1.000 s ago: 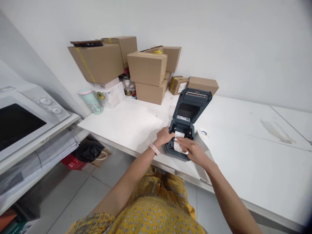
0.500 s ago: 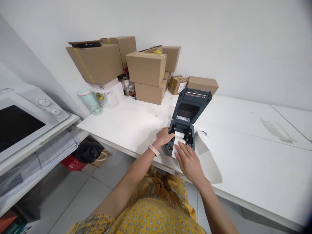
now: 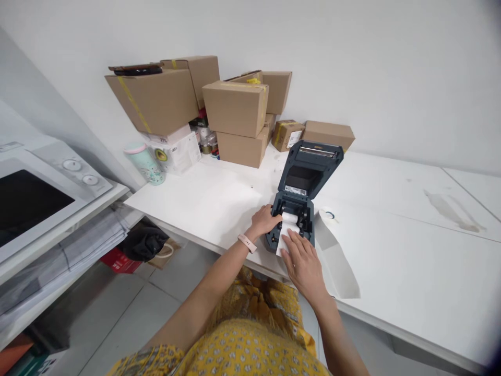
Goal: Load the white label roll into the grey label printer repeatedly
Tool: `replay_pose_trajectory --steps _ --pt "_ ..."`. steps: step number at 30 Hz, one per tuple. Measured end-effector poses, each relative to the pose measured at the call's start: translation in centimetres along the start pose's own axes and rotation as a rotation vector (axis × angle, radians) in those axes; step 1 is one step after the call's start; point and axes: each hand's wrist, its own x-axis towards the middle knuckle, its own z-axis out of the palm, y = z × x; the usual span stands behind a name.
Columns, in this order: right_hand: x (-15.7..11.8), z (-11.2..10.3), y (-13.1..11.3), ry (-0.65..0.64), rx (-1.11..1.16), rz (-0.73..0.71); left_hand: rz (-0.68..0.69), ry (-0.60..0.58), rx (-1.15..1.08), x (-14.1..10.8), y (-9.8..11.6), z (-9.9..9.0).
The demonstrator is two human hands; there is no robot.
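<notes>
A dark label printer (image 3: 313,167) stands on the white table with its lid raised. Inside it lies a small white paper roll (image 3: 289,218), and a strip of its paper (image 3: 281,245) runs out over the front edge. My left hand (image 3: 266,219) rests at the printer's left side, its thumb reaching in beside the roll; what it grips, if anything, I cannot make out. My right hand (image 3: 304,261) lies over the paper strip and the printer's front, fingers stretched out flat.
A curled white backing sheet (image 3: 338,261) lies right of the printer. Cardboard boxes (image 3: 235,109) are stacked at the back, with a mint tumbler (image 3: 145,164) to their left. A microwave (image 3: 50,183) stands at far left.
The view has shifted very slightly. Both hands keep nearly the same places on the printer, and the paper strip looks much the same.
</notes>
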Motion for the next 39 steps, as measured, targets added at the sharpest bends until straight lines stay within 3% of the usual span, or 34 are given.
replay_pose_trajectory --steps 27,31,33,35,37,39 --pt "-0.6 -0.3 0.3 0.006 0.151 0.005 -0.001 -0.027 -0.073 0.3 -0.4 0.1" --pt "-0.2 -1.6 0.5 -0.013 0.301 0.057 0.010 -0.006 -0.141 -0.6 -0.4 0.0" --pt "0.9 -3.5 1.3 0.054 0.395 0.125 0.047 0.031 -0.205 -2.0 -0.4 0.2" --pt "3.1 -5.9 2.9 0.211 0.395 0.192 0.101 0.034 -0.282 -4.0 -0.7 0.6" --pt "6.5 -8.1 5.1 0.377 0.301 0.234 0.138 0.015 -0.351 -6.0 -1.0 1.2" --pt "11.0 -9.6 7.8 0.450 0.229 0.238 0.146 0.013 -0.404 -7.8 -1.3 1.8"
